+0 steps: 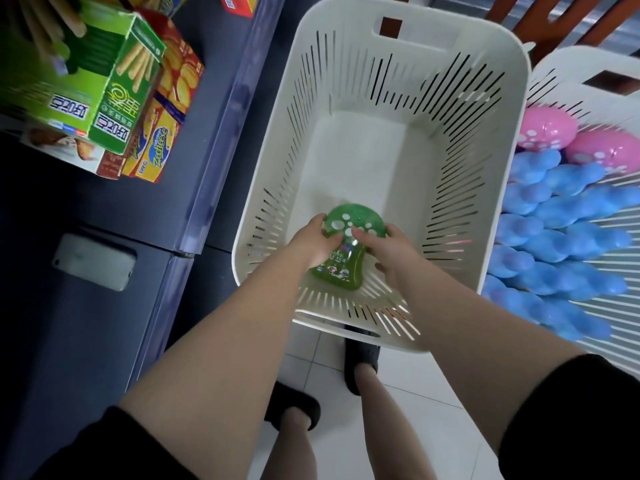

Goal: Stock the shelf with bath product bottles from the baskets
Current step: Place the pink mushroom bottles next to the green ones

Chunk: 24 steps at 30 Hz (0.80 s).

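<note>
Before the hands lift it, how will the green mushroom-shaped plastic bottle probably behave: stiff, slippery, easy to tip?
The green mushroom-shaped plastic bottle looks like rigid moulded plastic, so it should keep its shape. Its glossy surface may be slippery, which fits the left hand and right hand both holding it. The wide cap over a narrower body suggests it may tip when stood upright.

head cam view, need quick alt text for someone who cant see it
Both hands, left hand and right hand, grip a green mushroom-shaped bottle inside a white slotted basket. A second basket of blue bottles and pink bottles stands at right.
</note>
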Available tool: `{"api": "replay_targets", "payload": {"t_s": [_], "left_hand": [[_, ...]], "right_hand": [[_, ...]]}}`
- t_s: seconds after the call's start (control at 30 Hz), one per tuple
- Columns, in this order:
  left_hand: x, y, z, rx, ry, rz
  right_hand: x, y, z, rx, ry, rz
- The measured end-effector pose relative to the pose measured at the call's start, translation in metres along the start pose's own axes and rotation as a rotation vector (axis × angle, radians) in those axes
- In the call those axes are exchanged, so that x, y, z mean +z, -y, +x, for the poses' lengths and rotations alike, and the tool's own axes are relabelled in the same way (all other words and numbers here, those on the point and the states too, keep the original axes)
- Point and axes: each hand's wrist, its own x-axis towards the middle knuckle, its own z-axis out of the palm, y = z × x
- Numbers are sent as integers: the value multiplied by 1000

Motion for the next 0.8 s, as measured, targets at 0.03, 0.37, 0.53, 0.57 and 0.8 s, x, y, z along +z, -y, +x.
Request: {"api": "replay_targets", "payload": {"t_s": [0.03, 0.37, 0.53, 0.57, 0.8], "left_hand": [[0, 0, 0, 5, -5, -8], [-15, -14, -27, 179, -55, -200], [-35, -38, -77, 287, -86, -318], [-40, -43, -89, 304, -92, -329], [-81, -86, -189, 451, -180, -279]], "right_hand": [[1, -1, 1, -20, -8, -4], [-10, 25, -30, -218, -8, 87], [-28, 59, -82, -301, 49, 122], [-30, 68, -95, -319, 67, 128], [-33, 135, -198, -496, 225, 160]]}}
